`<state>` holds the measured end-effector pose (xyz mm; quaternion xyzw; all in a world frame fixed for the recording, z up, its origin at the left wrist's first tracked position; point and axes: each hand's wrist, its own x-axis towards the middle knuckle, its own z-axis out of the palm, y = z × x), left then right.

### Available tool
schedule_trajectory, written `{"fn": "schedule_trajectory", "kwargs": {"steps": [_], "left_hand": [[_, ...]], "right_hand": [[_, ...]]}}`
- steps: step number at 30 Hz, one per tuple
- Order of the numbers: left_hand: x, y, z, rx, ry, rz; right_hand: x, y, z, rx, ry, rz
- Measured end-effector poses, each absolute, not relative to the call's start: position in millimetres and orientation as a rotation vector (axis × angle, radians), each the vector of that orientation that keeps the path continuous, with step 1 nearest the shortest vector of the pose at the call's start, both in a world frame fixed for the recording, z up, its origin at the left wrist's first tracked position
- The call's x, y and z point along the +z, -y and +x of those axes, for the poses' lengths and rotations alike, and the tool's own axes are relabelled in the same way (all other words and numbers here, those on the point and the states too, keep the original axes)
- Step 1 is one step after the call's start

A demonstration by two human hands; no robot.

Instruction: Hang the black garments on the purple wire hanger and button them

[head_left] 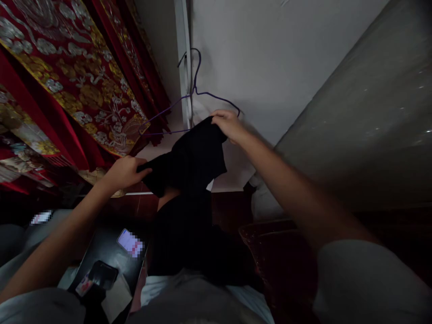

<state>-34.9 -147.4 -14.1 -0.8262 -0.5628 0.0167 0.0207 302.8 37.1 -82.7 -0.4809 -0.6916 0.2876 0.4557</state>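
Note:
A black garment (199, 155) is stretched between my two hands in front of me. My left hand (127, 172) is closed on its lower left edge, thumb on top. Its upper right corner is pinched in my right hand (229, 123). Behind the cloth, a thin purple wire hanger (216, 95) hangs by its hook on a narrow upright post (185, 72); the garment covers part of the hanger's lower bar. A small white tag (209, 185) shows at the garment's lower edge. More black cloth (182, 234) lies below, over my lap.
Red embroidered cloth (84, 76) hangs on the left. A dark table (111, 245) at lower left bears a lit phone (131, 243), a black object (103, 273) and a pale item. A grey covered surface (364, 121) rises on the right. Part of another person (20, 238) shows at far left.

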Motion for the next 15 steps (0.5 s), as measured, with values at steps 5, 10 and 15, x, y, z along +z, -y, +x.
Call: {"fn": "schedule_trajectory", "kwargs": {"steps": [5,10,15], "left_hand": [[-16,158,-19,0.025,1.796,-3.052],[-16,165,-23,0.465,1.923,-2.769],[7,137,-2,0.047,1.714,-2.503]], "right_hand": [[-109,-46,288,0.688,1.888,-1.105],[-112,-14,325,0.56,1.863,-1.114],[-89,20,365,0.472,1.705,-1.185]]}}
